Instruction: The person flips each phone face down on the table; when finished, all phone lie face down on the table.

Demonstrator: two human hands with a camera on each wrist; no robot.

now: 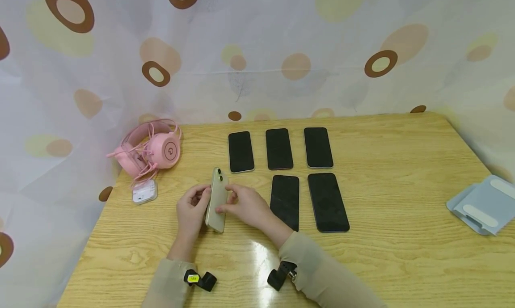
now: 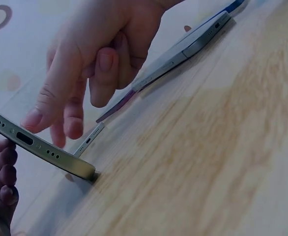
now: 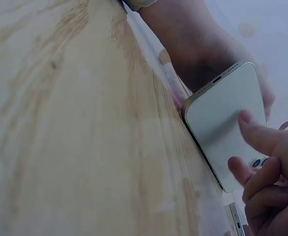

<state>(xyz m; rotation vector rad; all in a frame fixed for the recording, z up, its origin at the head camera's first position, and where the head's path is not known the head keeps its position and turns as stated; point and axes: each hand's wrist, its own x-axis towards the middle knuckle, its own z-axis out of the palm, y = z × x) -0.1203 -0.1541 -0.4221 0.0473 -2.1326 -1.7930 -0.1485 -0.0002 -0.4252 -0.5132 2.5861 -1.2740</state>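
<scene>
A pale gold smartphone stands tilted on its long edge, its back with the camera lenses turned to the right. My left hand grips it from the screen side; part of that hand is hidden behind the phone in the right wrist view. My right hand is at the phone's back, with the thumb on the plain back panel and the other fingers loosely bent near the lenses. The charging port end faces the left wrist camera. Beside the right hand lies a black-screened phone, partly covered by the forearm.
Another dark phone lies to the right, and three more, including a far-left phone, form a back row. Pink headphones and a small white object sit at the left. A grey-blue folding stand is at the right edge.
</scene>
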